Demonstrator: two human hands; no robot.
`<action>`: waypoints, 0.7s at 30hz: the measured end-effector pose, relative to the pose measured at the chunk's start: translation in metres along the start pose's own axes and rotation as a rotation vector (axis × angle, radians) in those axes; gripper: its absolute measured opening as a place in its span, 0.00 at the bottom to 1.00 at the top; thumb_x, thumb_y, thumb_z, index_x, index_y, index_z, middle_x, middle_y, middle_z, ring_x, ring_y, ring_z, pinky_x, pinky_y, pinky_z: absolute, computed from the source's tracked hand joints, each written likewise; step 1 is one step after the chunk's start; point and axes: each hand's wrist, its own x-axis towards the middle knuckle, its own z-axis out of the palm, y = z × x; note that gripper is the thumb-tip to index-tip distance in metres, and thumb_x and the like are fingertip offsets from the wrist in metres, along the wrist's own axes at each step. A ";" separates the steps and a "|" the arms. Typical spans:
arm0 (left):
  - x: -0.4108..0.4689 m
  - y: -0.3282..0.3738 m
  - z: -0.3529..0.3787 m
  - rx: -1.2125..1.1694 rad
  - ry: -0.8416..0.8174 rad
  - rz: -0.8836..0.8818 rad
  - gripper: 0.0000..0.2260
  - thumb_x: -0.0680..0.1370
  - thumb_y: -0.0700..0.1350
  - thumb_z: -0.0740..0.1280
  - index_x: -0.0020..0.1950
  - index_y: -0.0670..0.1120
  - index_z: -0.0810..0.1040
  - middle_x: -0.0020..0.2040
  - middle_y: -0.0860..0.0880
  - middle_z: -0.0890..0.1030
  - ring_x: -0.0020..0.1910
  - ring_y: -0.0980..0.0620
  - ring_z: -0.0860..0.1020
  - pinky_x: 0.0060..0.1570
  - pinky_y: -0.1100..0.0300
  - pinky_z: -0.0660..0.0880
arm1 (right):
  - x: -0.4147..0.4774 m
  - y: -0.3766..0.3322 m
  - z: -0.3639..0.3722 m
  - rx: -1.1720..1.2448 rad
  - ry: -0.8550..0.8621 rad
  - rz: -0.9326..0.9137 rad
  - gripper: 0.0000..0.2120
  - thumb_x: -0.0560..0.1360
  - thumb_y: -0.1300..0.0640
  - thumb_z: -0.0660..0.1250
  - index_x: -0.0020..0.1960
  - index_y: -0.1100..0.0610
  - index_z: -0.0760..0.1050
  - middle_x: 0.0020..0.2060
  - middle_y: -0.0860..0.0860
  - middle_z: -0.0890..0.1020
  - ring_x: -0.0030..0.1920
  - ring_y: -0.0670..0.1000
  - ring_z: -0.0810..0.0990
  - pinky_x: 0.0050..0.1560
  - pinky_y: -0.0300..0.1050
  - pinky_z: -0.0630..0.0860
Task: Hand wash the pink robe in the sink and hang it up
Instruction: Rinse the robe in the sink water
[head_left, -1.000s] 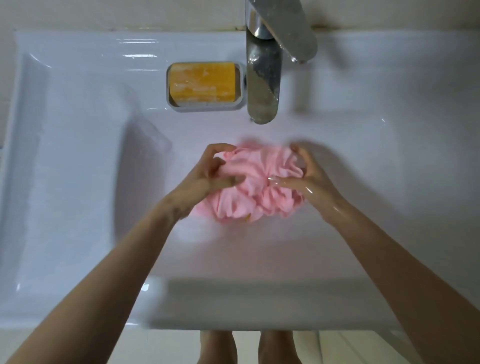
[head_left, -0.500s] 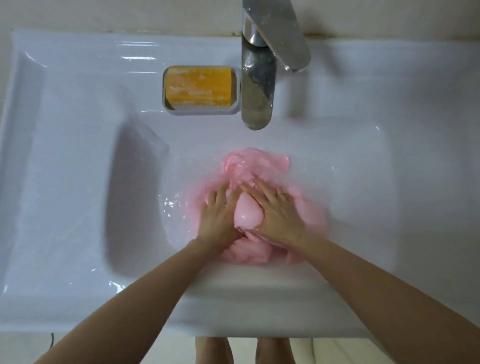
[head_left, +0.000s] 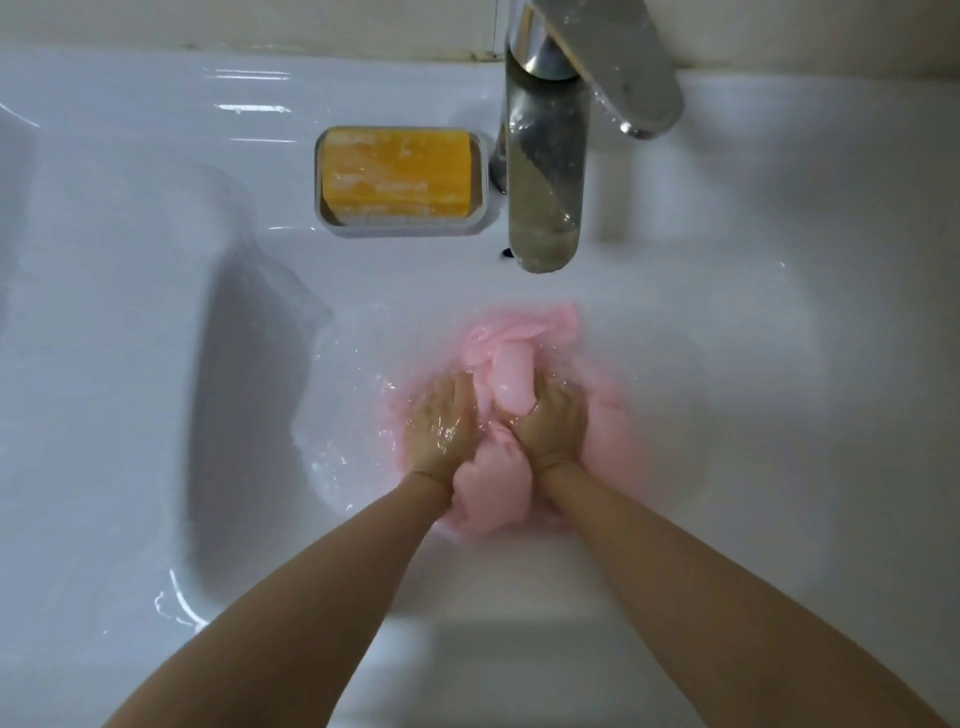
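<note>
Through the head camera I am looking straight down into a white sink (head_left: 156, 156) that is holding shallow water. The pink robe (head_left: 493, 483) is lying bunched in that water near the middle of the basin, just in front of the spout. Part of it is spreading under the surface, and two puffed folds are bulging above it, one between the wrists and one beyond the fingertips.

The left grip (head_left: 441, 421) is lying flat on the robe, fingers straight and together, pressing the cloth down under the rippling water; it is released, grasping nothing. The right grip (head_left: 553, 421) is pressing on the robe just beside it, with the far puffed fold rising against its inner edge. Its fingers are looking slightly bent, but the water is blurring them and I cannot tell whether they are pinching cloth or only pushing.

A chrome faucet (head_left: 545, 182) is reaching over the basin from the back ledge. Just to its left, an orange bar of soap (head_left: 397, 171) is sitting in a grey soap dish (head_left: 480, 208).
</note>
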 end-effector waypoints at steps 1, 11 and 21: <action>0.004 0.002 -0.005 0.022 -0.050 -0.021 0.16 0.66 0.44 0.66 0.52 0.43 0.79 0.32 0.47 0.79 0.26 0.46 0.78 0.22 0.63 0.68 | 0.004 -0.002 0.000 -0.063 0.005 0.058 0.20 0.59 0.45 0.69 0.37 0.62 0.81 0.28 0.57 0.81 0.29 0.56 0.81 0.35 0.42 0.73; 0.033 -0.013 -0.105 -1.170 -0.560 -0.481 0.23 0.72 0.43 0.73 0.63 0.53 0.68 0.44 0.50 0.71 0.39 0.53 0.73 0.36 0.67 0.72 | 0.032 -0.018 -0.086 0.827 -0.481 0.688 0.27 0.66 0.44 0.74 0.60 0.54 0.75 0.53 0.49 0.81 0.53 0.50 0.80 0.51 0.39 0.77; -0.016 -0.003 -0.094 -0.146 -0.592 0.045 0.34 0.71 0.73 0.45 0.52 0.49 0.76 0.57 0.48 0.69 0.59 0.47 0.69 0.56 0.52 0.67 | -0.007 0.006 -0.093 -0.062 -0.552 0.180 0.29 0.66 0.31 0.66 0.63 0.43 0.73 0.69 0.50 0.62 0.67 0.57 0.65 0.63 0.54 0.69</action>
